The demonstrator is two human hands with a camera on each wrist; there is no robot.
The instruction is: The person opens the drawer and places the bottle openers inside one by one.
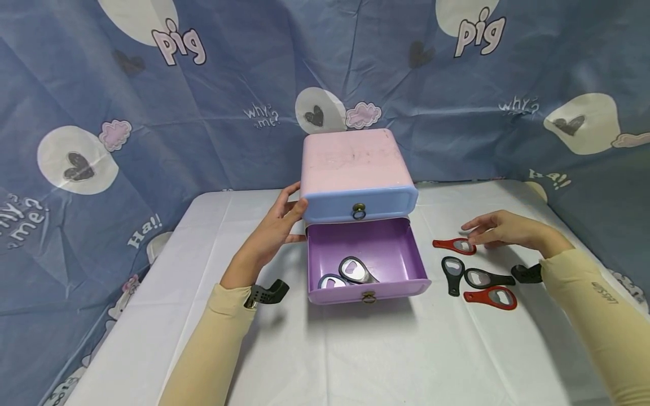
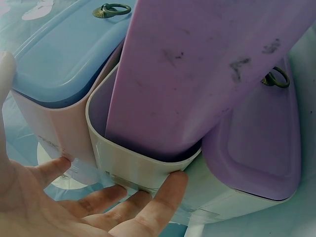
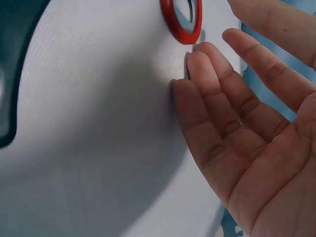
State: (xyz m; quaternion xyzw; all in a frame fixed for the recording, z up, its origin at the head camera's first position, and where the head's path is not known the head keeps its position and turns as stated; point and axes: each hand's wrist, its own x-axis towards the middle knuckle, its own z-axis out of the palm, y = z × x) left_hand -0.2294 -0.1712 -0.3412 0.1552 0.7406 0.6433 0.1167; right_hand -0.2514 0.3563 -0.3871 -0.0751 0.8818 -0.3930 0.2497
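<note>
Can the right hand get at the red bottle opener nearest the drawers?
Probably yes: the right hand hovers open right over that red opener, fingertips at its ring, and nothing lies between them.

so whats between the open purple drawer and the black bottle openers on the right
Nothing: between the purple drawer and the black bottle openers lies only bare white tablecloth, seen in the head view.
</note>
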